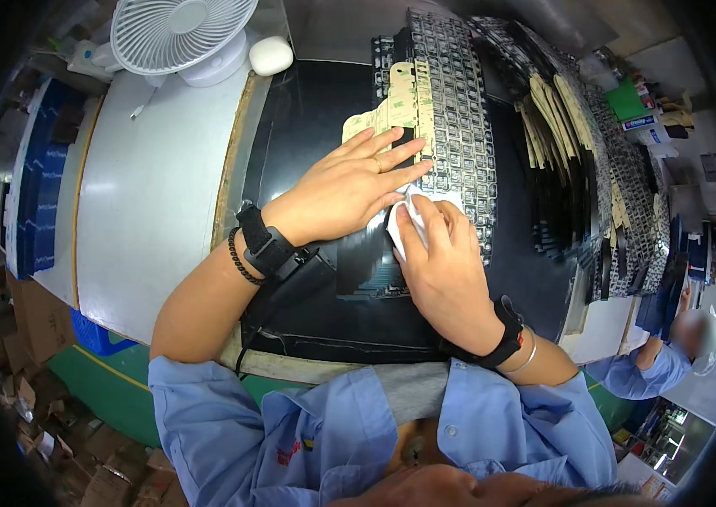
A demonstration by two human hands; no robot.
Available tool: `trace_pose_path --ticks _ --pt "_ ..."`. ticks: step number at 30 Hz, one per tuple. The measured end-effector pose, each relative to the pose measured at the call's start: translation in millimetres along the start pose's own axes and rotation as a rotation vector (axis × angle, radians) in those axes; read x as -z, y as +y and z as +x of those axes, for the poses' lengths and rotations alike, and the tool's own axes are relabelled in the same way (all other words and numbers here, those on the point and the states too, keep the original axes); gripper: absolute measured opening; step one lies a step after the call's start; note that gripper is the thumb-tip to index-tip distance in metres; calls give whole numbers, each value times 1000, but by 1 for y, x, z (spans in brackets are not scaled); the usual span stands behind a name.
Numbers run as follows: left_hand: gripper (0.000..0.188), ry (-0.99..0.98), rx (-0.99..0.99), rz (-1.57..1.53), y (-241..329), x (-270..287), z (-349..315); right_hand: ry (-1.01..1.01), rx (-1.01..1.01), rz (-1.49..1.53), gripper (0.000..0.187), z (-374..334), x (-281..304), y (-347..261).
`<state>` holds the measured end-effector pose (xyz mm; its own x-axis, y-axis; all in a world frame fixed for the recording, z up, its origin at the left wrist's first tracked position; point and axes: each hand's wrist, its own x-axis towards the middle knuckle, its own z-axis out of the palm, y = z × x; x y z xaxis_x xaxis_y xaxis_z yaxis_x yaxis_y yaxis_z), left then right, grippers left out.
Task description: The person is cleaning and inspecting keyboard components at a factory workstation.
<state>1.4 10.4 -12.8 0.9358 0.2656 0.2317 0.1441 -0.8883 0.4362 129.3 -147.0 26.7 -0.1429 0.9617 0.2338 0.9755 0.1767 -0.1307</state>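
On a black work mat [307, 106] lies a dark keyboard panel [464, 127] with rows of square key openings. A cream backing sheet with green marks [404, 97] covers part of its left side. My left hand [337, 190] rests flat on the panel's left part, fingers stretched out over the cream sheet's lower end. Close below those fingertips, my right hand [451, 262] pinches a folded white cloth [409, 235] and presses it against the panel. Dark film-like strips [366, 262] extend toward me under my wrists; the cloth and fingers hide the spot being touched.
Many similar panels with cream strips stand in a leaning stack [565, 152] on the right. A white fan [185, 38] and a rounded white object [271, 56] are at the back left, beside a pale board [147, 211]. Another person [662, 363] is at the far right.
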Motion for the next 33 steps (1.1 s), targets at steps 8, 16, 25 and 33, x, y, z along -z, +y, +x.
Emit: trace_pose_path --ticks 8,16,25,33 --pt "53 -11 6 7 0 1 -1 -137 124 121 39 -18 15 -10" --pt "83 -72 -21 -67 1 12 -3 -150 79 303 42 -26 36 -2" --pt "111 -132 -44 -65 0 14 -4 -322 125 359 42 -40 36 0" --pt "100 -79 33 -104 5 13 1 -242 75 345 39 -41 46 7"
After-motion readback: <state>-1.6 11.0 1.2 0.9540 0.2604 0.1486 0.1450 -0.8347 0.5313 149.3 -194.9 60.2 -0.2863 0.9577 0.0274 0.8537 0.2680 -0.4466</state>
